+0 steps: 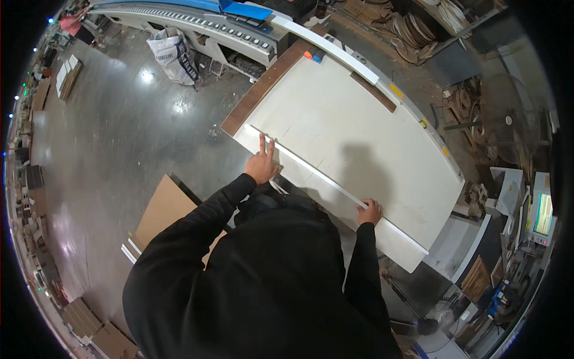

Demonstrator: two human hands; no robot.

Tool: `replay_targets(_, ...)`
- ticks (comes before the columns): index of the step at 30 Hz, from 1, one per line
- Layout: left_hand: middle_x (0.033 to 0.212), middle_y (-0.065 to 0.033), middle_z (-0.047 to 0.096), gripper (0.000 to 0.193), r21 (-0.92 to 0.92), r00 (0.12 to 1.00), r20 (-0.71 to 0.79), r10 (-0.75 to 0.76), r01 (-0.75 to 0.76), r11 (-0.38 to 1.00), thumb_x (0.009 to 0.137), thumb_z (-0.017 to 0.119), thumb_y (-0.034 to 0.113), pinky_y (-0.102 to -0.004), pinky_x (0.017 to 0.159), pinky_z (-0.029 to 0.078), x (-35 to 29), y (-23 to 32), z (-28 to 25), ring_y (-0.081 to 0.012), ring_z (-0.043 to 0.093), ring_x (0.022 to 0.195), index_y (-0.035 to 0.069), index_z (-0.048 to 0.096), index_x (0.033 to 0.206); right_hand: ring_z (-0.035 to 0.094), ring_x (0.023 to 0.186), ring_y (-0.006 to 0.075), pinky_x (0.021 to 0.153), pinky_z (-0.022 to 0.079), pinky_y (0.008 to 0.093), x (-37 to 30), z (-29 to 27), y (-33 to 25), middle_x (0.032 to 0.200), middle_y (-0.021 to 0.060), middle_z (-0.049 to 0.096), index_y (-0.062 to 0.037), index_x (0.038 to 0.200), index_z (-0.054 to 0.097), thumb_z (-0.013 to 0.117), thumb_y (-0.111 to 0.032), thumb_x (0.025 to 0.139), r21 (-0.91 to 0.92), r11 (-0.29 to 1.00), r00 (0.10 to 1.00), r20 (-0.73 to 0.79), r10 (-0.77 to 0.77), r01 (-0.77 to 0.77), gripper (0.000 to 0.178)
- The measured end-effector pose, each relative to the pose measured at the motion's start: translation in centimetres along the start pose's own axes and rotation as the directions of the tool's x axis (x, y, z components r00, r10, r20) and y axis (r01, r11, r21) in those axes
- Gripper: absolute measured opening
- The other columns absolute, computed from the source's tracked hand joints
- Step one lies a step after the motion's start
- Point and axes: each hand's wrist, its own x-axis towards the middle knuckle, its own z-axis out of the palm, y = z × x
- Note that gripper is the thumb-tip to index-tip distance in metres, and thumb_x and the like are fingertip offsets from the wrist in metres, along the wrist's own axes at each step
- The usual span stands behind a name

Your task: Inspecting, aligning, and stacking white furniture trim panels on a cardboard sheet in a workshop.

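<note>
A long, narrow white strip (323, 176) lies slantwise along the near side of a large white tabletop (311, 96). Near the strip's left end, my left hand (261, 164) rests with two fingers stretched across it and the thumb apart. My right hand (371, 212) has its fingers curled over the strip farther right, toward its other end. Its fingertips are partly hidden. Dark sleeves cover both forearms, and my shadow falls on the tabletop between the hands.
A brown board edge (263, 90) borders the table's left side. Small orange and blue pieces (312, 57) lie at its far corner, and a brown strip (373, 93) lies along the far edge. A long machine (197, 24), a printed sack (173, 57) and brown panels (164, 209) stand around.
</note>
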Motion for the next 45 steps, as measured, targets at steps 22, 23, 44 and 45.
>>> replay_targets(22,0.157,-0.0502,0.008,0.111,0.271,0.969,0.217,0.118,-0.176,0.946,0.085,0.076,0.050,-0.0452,0.087,0.059,0.1,-1.2,-2.3,-0.0422,0.072,0.097,-0.004,0.015,0.161,0.058,0.111,0.0272,0.096,0.041,0.0449,-0.5,-1.2,-1.3,0.106,0.0006,0.065,-0.0167,0.100,0.066,0.086,-0.019,0.075,0.022,1.000,1.000,-0.005,-0.002,0.002,0.031)
replay_targets(23,0.157,-0.0502,0.008,0.111,0.274,0.967,0.222,0.126,-0.186,0.944,0.085,0.076,0.050,-0.0452,0.087,0.059,0.1,-1.3,-2.4,-0.0422,0.072,0.097,-0.004,0.015,0.161,0.057,0.111,0.0270,0.097,0.041,0.0452,-0.4,-1.2,-1.2,0.107,0.0008,0.064,-0.0164,0.099,0.066,0.085,-0.019,0.076,0.013,1.000,1.000,-0.003,0.000,0.000,0.030)
replay_targets(44,0.147,-0.0378,0.045,0.097,0.275,0.929,0.335,0.159,-0.258,0.926,0.092,0.064,0.061,-0.0511,0.089,0.058,4.0,-0.5,-6.5,-0.0473,0.070,0.104,0.002,0.027,0.159,0.054,0.115,0.0274,0.102,0.038,0.0457,-0.7,-0.6,-0.9,0.109,0.0018,0.060,-0.0166,0.098,0.064,0.086,-0.018,0.075,0.019,0.996,0.997,0.009,0.081,-0.082,0.032)
replay_targets(45,0.141,-0.0349,0.053,0.096,0.225,0.920,0.345,0.188,-0.275,0.935,0.092,0.064,0.060,-0.0511,0.089,0.058,5.4,0.3,-7.4,-0.0461,0.070,0.105,0.001,0.028,0.158,0.054,0.115,0.0274,0.102,0.038,0.0457,-0.7,-0.7,-0.9,0.109,0.0018,0.060,-0.0166,0.098,0.064,0.086,-0.018,0.075,0.031,0.994,0.994,-0.003,0.109,-0.109,0.032)
